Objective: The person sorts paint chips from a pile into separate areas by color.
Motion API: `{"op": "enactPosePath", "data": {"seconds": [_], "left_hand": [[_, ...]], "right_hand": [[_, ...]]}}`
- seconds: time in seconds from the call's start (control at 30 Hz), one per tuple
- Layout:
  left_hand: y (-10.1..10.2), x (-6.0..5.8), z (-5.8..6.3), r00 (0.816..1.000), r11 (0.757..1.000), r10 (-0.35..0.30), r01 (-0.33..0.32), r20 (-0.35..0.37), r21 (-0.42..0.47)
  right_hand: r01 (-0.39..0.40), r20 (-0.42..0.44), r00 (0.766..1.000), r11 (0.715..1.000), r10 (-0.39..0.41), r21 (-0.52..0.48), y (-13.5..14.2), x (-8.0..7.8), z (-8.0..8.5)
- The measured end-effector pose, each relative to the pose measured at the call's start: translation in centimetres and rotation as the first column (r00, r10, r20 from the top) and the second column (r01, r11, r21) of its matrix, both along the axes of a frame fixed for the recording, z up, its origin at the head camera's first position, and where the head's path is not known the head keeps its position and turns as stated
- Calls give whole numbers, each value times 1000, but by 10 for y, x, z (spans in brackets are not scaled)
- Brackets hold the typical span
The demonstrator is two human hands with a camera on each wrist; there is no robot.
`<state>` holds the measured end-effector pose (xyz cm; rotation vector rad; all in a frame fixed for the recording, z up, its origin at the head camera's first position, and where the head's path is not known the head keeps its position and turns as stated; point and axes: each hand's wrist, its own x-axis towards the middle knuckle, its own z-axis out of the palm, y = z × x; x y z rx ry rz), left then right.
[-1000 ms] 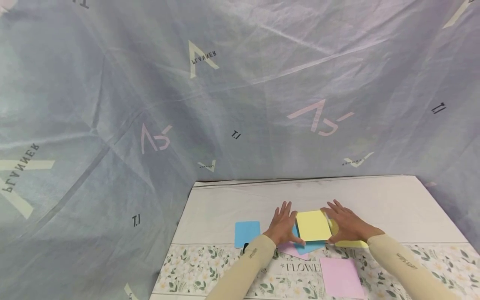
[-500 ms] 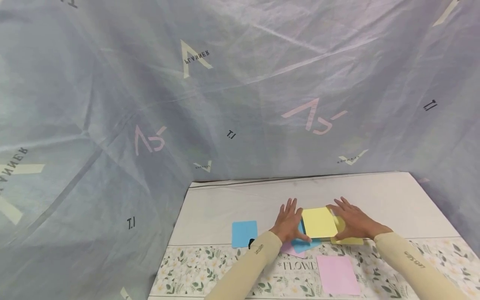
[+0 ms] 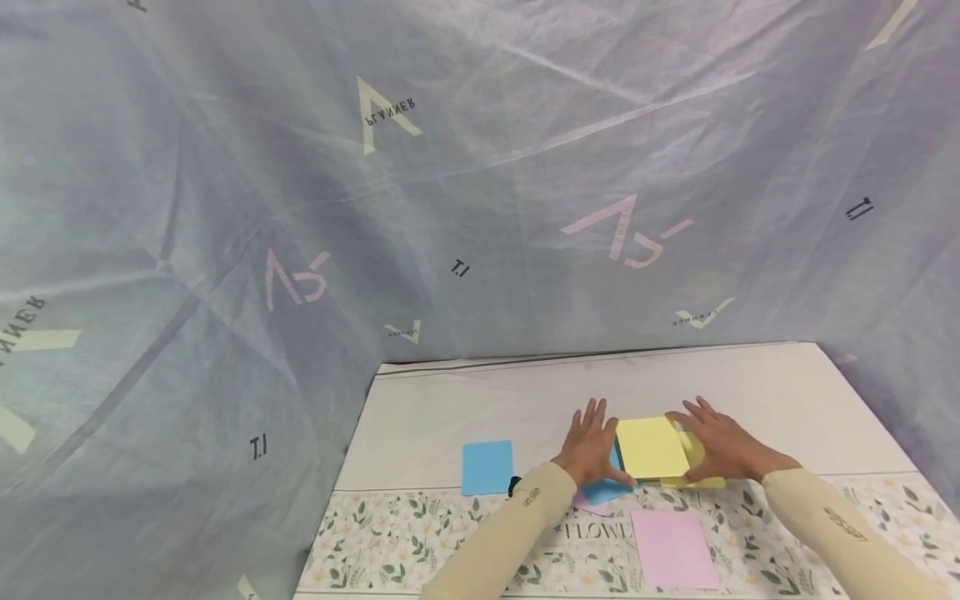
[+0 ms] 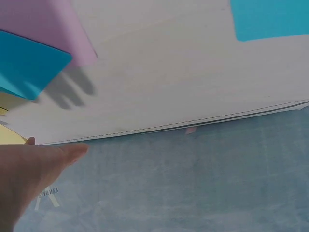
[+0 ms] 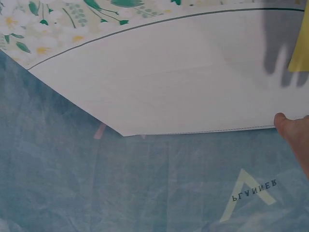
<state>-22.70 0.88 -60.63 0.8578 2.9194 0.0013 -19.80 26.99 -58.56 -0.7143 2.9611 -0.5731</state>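
Gingerly gripping a yellow square [image 3: 652, 448] by opposite sides, with fingers [image 3: 599, 417] of left hand [image 3: 591, 450] and right hand [image 3: 726, 445] spread wide, partly over a blue sheet [image 3: 606, 491] mid-way across the desk [image 3: 487, 404]. Likely to slip if squeezed unevenly, or to snag that sheet if slid low.

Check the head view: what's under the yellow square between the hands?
Parts of a blue sheet, a pink sheet and another yellow sheet show past its edges. Anything behind the middle of the yellow square is covered.
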Motion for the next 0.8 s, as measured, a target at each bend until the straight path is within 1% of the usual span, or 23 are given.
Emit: {"op": "enactPosePath", "data": {"seconds": [0.27,0.33,0.43,0.63,0.73,0.8], "left_hand": [[11,1,-2,1000,1000,-17,17,-24,-5],[13,2,-2,999,1000,-21,21,-28,-6],[16,2,-3,999,999,-24,23,-28,-22],[24,2,-5,1000,999,-25,24,-13,-28],[27,2,-4,1000,999,-22,22,-3,-29],[29,3,-4,1000,999,-24,24,-8,-34]], "right_hand": [[18,-31,999,999,-17,33,11,0,-6],[28,-20,999,999,-27,28,12,2,-5],[29,-25,999,999,-29,30,15,3,-5],[38,-7,999,998,-38,41,19,5,-5],[39,4,999,998,-39,41,23,6,-5],[40,4,999,998,-40,43,25,6,-6]]}}
